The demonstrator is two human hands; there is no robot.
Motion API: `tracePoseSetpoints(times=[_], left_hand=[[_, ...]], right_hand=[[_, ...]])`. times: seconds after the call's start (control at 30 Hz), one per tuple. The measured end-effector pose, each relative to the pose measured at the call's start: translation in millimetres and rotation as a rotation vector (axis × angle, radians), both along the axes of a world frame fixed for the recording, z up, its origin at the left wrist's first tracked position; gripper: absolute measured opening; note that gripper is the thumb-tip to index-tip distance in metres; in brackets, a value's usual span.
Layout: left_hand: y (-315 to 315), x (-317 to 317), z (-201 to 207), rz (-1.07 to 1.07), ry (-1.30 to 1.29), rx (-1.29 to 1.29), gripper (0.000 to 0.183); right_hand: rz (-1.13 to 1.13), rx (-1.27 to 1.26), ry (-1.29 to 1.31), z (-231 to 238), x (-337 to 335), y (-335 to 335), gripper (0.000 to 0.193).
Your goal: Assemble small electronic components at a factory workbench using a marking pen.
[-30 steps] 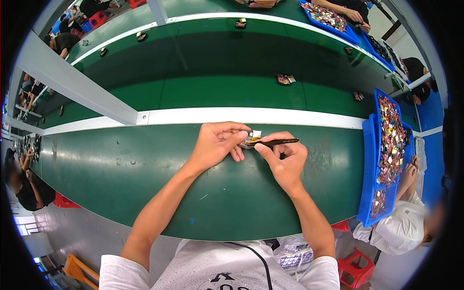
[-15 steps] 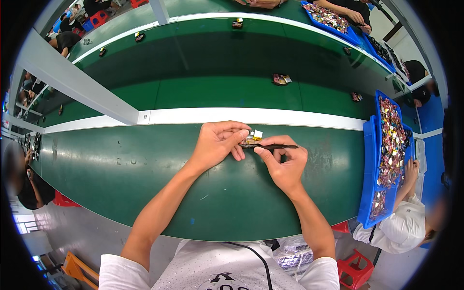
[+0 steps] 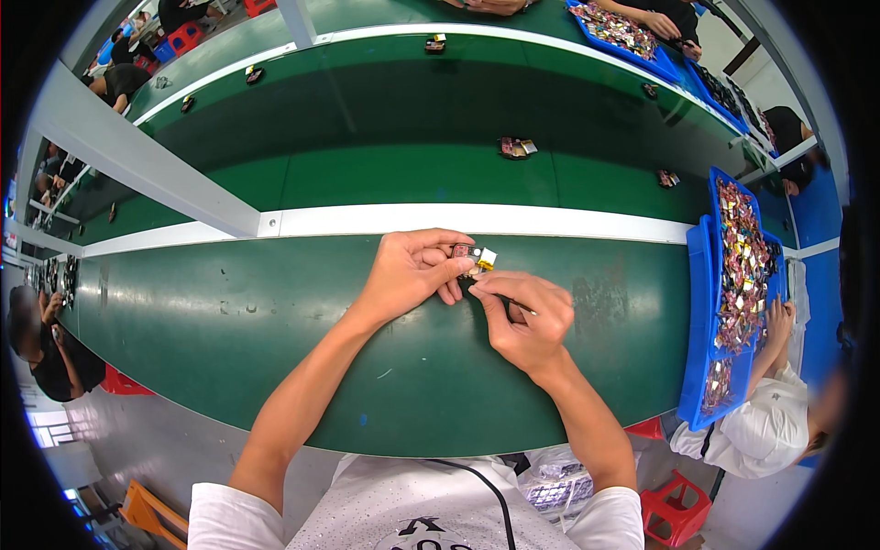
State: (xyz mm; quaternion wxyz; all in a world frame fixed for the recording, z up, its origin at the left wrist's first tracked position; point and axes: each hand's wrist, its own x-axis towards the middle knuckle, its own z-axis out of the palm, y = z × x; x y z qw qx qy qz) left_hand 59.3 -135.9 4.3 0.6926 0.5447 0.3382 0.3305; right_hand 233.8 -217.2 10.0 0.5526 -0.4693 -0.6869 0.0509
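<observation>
Counter: green and worn, spreading beneath both hands; the counter carries nothing directly between the forearms.
Green belt: beyond both hands, past a white rail, the green belt bears small dark units, one lying ahead of the right hand.
Blue trays: well to the right of the right hand, the blue trays hold a heap of small mixed pieces.
Left hand: the left hand is closed in a pinch, thumb against fingers, gripping the small assembly.
Right hand: the right hand is curled, thumb and forefinger together at the assembly's near edge; a slim tool lies in its grasp. Whether these fingertips also grip the assembly, I cannot tell.
Step in hand: seemingly fine handwork on the assembly; the next move calls for a steady left pinch and light right-hand fingertip control.
Small assembly: just off the left fingertips, raised over the counter, the small assembly looks dark and pinkish, its details too small to read.
White square: at the assembly's right side, beyond the right fingertips, a flat white square.
Yellow piece: just below that square, a yellow piece.
</observation>
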Motion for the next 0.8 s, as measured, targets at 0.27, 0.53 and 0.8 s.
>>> tracePoseSetpoints(times=[0.27,0.53,0.8], left_hand=[[-2.7,3.4,-3.2,0.049,0.062,0.042,0.022],[13.7,5.8,-5.8,0.228,0.126,0.112,0.02],[129.8,-51.8,-2.3,0.745,0.839,0.686,0.02]], right_hand=[[0.009,0.058,-0.026,-9.7,-2.4,2.1,0.021],[-0.019,0.009,0.085,-3.0,1.8,5.5,0.017],[-0.067,-0.065,0.187,-5.8,6.0,9.4,0.017]])
